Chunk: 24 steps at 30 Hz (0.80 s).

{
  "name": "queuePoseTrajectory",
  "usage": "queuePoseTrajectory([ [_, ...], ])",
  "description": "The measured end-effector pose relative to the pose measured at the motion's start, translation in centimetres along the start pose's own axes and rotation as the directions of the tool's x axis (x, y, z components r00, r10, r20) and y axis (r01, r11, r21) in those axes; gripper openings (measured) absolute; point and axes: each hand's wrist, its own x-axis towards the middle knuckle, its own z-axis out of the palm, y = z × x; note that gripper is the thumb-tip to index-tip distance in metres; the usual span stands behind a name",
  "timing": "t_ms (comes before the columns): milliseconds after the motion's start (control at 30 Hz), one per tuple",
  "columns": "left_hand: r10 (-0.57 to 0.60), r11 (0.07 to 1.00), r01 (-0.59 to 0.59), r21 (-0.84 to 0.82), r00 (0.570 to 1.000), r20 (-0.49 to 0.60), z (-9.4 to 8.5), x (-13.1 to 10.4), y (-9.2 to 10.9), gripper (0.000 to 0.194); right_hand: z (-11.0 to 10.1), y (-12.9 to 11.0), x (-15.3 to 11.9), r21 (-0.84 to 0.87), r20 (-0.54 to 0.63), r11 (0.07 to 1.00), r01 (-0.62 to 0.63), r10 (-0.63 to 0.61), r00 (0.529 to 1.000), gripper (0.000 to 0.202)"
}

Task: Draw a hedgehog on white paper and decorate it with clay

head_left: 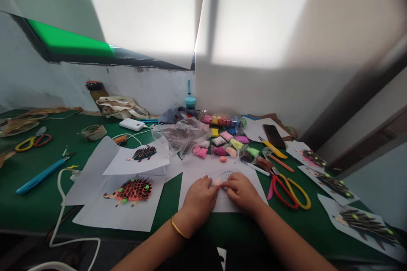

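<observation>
A white sheet of paper lies in front of me with a hedgehog drawing on it, its back covered in small marks. A flat piece of peach modelling clay sits on the drawing's head end. My left hand rests on the paper, fingers stretched out, thumb beside the clay. My right hand reaches in from the other side, its index fingertip pressing the clay's edge and its other fingers loosely bent. A small orange-pink lump of clay lies near the sheet's top edge.
Clay packets and a plastic bag lie behind the sheet. Scissors, a pen, a yellow cutter and a phone are on the right. Finished hedgehog pictures flank both sides; a white cable trails left.
</observation>
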Motion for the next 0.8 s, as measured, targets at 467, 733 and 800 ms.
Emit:
queuePoseTrajectory([
  [467,-0.006,1.000,0.007,-0.017,0.999,0.039,-0.23,0.05,0.03,0.026,-0.02,-0.09,-0.07,0.005,-0.021,1.000,0.012,-0.012,1.000,0.034],
  [733,-0.010,0.999,0.011,-0.045,1.000,0.022,-0.22,0.00,0.01,0.028,-0.11,-0.33,-0.18,-0.062,0.007,0.998,0.017,-0.017,1.000,0.035],
  [800,-0.011,0.999,0.011,-0.042,1.000,0.018,-0.21,0.00,0.01,0.028,-0.09,-0.42,-0.18,-0.077,0.020,0.997,0.013,-0.012,1.000,0.035],
])
